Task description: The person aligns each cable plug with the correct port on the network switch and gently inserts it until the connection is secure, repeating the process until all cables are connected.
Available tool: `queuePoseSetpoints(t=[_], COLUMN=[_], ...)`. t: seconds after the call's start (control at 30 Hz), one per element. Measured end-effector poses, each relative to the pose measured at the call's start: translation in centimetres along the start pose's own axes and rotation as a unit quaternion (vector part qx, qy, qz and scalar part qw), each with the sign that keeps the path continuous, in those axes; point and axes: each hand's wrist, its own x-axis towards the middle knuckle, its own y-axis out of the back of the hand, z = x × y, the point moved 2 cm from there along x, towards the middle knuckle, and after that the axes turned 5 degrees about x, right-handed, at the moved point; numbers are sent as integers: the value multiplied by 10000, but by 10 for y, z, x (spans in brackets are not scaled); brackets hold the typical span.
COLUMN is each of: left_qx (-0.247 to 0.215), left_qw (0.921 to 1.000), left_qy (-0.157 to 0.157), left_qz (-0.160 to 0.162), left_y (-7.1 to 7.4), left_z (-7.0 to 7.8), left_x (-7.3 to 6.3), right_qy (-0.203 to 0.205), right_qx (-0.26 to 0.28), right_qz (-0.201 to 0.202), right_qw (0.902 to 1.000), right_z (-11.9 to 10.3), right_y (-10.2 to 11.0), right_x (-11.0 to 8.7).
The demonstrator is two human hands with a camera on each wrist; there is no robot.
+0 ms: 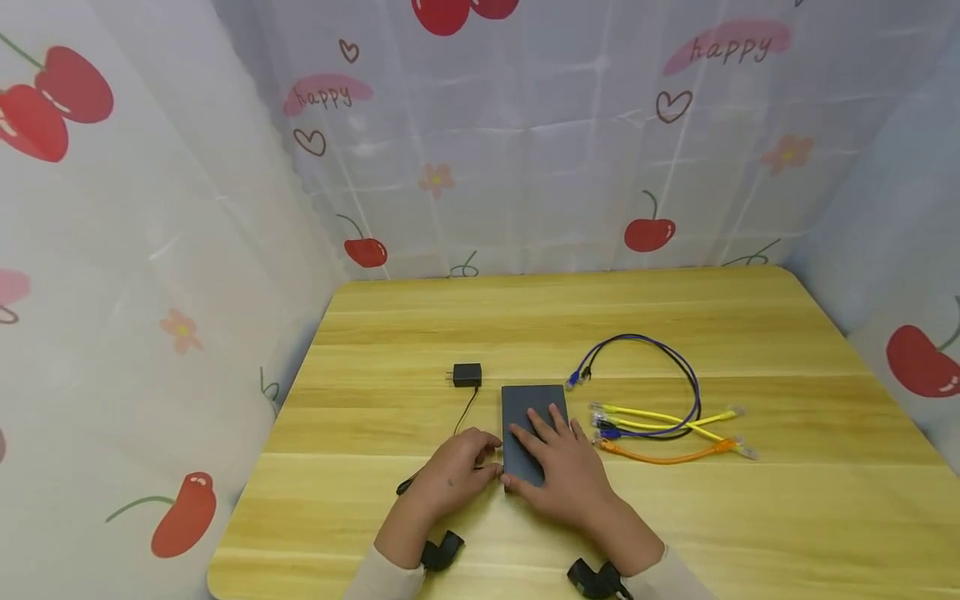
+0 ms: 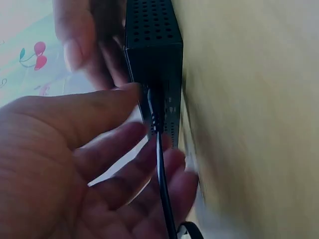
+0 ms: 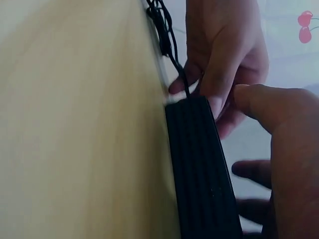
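Observation:
A flat black box (image 1: 522,406), which looks like a network switch, lies on the table with vent holes (image 2: 152,20) along its side. A black power plug (image 2: 155,107) sits against its left side, and the cord (image 2: 162,184) trails from it. My left hand (image 1: 459,471) is beside that side, thumb by the plug and fingers loosely bent around the cord, without a visible pinch. My right hand (image 1: 566,475) rests on top of the box with fingers spread, its thumb at the near left edge.
A black power adapter (image 1: 467,375) lies behind my left hand. To the right are blue and black network cables (image 1: 693,379), yellow cables (image 1: 652,414) and an orange cable (image 1: 667,460). A bundled part of the cord (image 3: 160,32) lies left of the box. Patterned curtains surround the wooden table (image 1: 360,333).

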Motion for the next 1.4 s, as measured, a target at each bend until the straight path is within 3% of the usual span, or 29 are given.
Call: queuePoseSetpoints(t=[0.13, 0.27, 0.5, 0.77, 0.87, 1.13, 1.4], left_qx=[206, 406, 532, 340, 364, 787, 1122], left_qw=[9992, 9978, 9976, 9988, 9986, 9958, 9913], left_qy=[-19, -27, 31, 245, 366, 446, 686], left_qz=[334, 518, 450, 238, 137, 109, 77], left_y=[-3, -6, -12, -23, -29, -40, -49], left_z=[8, 18, 32, 46, 50, 62, 70], left_x=[-3, -3, 1, 6, 7, 11, 12], right_qy=[380, 396, 228, 342, 259, -412, -560], right_qx=[83, -95, -76, -113, -171, -101, -59], right_qz=[236, 512, 1033, 1858, 1847, 1305, 1148], right_qw=[9990, 9979, 9944, 9819, 9823, 9905, 9918], right_z=[16, 32, 47, 71, 79, 89, 93], right_y=[13, 25, 40, 49, 52, 53, 48], right_x=[-12, -21, -32, -43, -48, -53, -53])
